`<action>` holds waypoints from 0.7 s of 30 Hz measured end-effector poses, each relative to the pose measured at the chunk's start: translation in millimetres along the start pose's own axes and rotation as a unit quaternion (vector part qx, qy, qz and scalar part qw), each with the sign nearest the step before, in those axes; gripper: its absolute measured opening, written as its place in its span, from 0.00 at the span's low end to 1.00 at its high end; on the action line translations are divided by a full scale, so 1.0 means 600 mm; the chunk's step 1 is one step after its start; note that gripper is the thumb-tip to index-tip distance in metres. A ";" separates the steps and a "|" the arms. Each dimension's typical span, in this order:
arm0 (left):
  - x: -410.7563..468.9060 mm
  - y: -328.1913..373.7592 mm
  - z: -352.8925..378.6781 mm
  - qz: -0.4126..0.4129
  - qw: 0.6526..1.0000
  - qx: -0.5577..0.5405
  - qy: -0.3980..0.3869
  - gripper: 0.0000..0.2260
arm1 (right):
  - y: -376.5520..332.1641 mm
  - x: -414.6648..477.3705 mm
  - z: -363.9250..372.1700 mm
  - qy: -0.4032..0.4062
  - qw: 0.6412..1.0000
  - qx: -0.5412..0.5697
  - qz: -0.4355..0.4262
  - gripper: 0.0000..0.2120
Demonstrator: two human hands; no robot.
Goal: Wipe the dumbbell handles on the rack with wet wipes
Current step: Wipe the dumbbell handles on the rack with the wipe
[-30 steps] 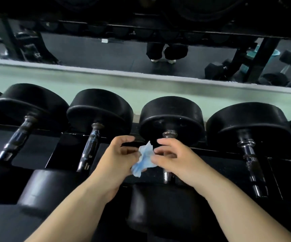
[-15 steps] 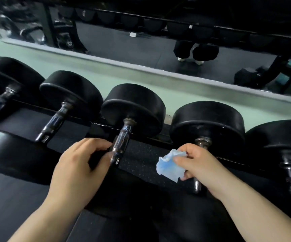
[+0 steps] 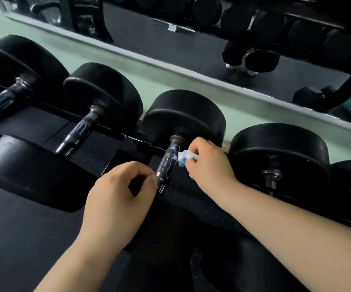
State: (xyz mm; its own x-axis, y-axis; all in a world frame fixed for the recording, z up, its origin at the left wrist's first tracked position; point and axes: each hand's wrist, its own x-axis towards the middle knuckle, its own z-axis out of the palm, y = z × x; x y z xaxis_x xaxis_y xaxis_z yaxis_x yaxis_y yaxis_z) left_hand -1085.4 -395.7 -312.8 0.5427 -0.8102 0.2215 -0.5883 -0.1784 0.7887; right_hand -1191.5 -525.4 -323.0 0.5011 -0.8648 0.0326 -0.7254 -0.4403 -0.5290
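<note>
A row of black round-headed dumbbells lies on a dark rack (image 3: 193,200). The middle dumbbell's shiny handle (image 3: 167,163) runs from its far head (image 3: 185,116) down toward me. My right hand (image 3: 210,163) pinches a crumpled white-and-blue wet wipe (image 3: 184,158) and presses it against the right side of that handle, near its upper end. My left hand (image 3: 117,201) is on the handle's left, fingers curled, thumb tip touching the handle's lower end. The near head of this dumbbell is hidden under my arms.
Another dumbbell handle (image 3: 81,128) lies to the left and one more (image 3: 271,179) to the right. A pale green wall strip (image 3: 115,62) and a floor-level mirror (image 3: 170,47) run behind the rack; the mirror reflects a person's legs and more weights.
My right hand carried the wipe left from the neighbouring dumbbell to the middle handle and set it against the handle. The view moved closer, and my left hand stays at that handle's lower end.
</note>
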 end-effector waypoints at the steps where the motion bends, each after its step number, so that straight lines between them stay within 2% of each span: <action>1: 0.000 0.000 0.000 0.005 1.000 0.002 -0.003 0.07 | 0.001 0.001 0.011 -0.007 0.998 0.042 0.042 0.05; 3: 0.002 0.000 0.000 0.012 1.000 0.006 -0.009 0.07 | 0.007 0.006 0.031 -0.031 0.982 0.145 0.113 0.08; 5: 0.002 0.000 0.001 0.015 1.000 0.017 -0.012 0.06 | 0.013 0.011 0.040 -0.056 0.956 0.243 0.157 0.07; 9: 0.002 0.001 0.003 0.023 0.998 0.060 -0.020 0.06 | 0.021 0.018 0.035 -0.125 0.901 0.372 0.187 0.05; 13: 0.003 0.003 0.002 0.044 0.993 0.109 -0.020 0.05 | 0.015 0.030 0.016 -0.195 0.880 0.391 0.186 0.08; 18: 0.004 -0.001 0.006 0.034 0.996 0.082 -0.018 0.06 | 0.006 0.009 0.035 -0.258 0.901 0.310 0.158 0.13; 21: 0.003 0.000 0.006 0.019 0.998 0.060 -0.021 0.06 | 0.006 -0.004 0.044 -0.297 0.897 0.296 0.142 0.13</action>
State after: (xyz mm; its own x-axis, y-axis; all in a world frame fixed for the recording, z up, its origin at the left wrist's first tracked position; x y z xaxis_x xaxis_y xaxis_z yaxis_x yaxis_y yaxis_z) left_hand -1086.6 -398.9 -314.1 0.4941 -0.8400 0.2243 -0.6771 -0.2099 0.7054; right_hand -1182.7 -518.5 -347.2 0.6262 -0.5636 -0.5387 -0.5742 0.1341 -0.8077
